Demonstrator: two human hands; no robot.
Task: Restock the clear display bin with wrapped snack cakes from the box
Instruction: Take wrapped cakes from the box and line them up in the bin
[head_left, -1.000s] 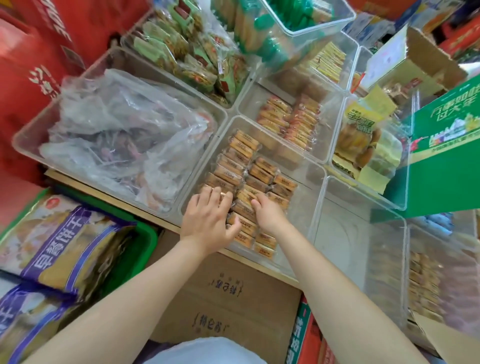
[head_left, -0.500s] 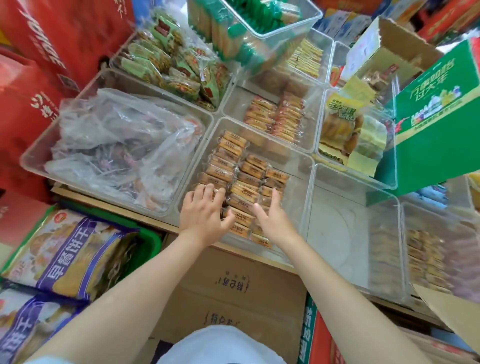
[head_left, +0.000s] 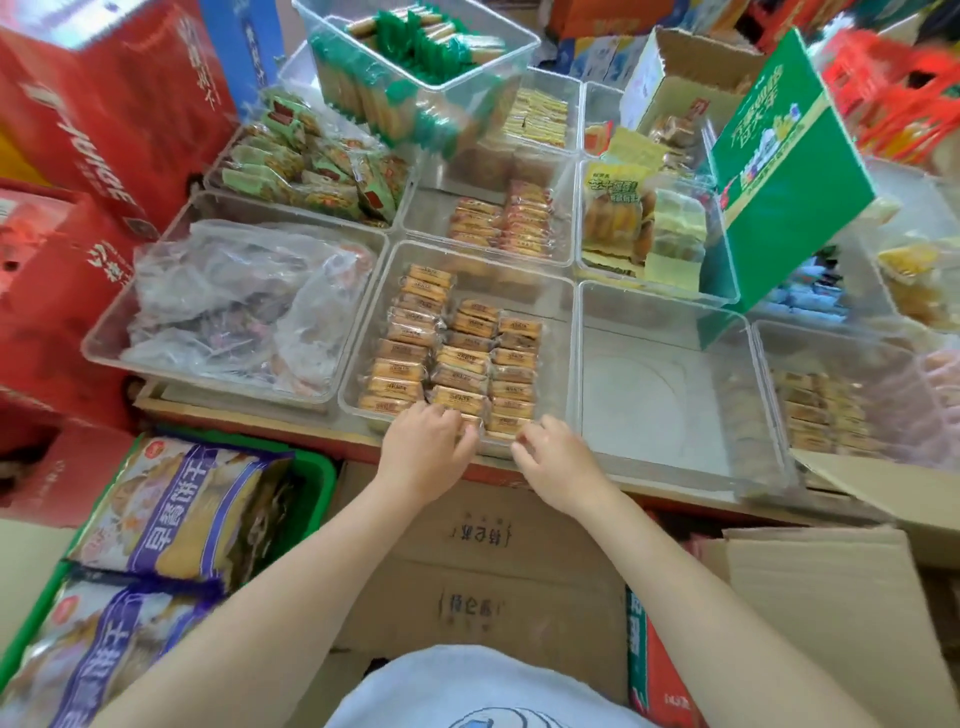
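- Step, my read: tidying the front row of wrapped snack cakes (head_left: 457, 358) in the clear display bin (head_left: 558, 364); both hands sit at its near wall, no fresh cake visibly carried.
- Left hand (head_left: 426, 447): fingers curled down over the near rim, tips on or just behind the front-most cakes of the left and middle rows. Can't tell whether it pinches a wrapper or just presses; looks like a narrow, loose curl.
- Right hand (head_left: 550, 460): just beside the left, also at the near rim, fingers bent toward the end of the right row. Whether it touches a cake is unclear; nothing visibly held.
- Cakes: three rows running away from the hands; bare bin floor to the right of the right hand's row and beyond the far ends.
- Box (head_left: 810, 613): open cardboard flaps down and to the right of the right hand, probably the supply; contents not visible.
- Next move likely: release the row, reach right and down to the box, bring cakes back, fill the open strip right of the rows, labels aligned.
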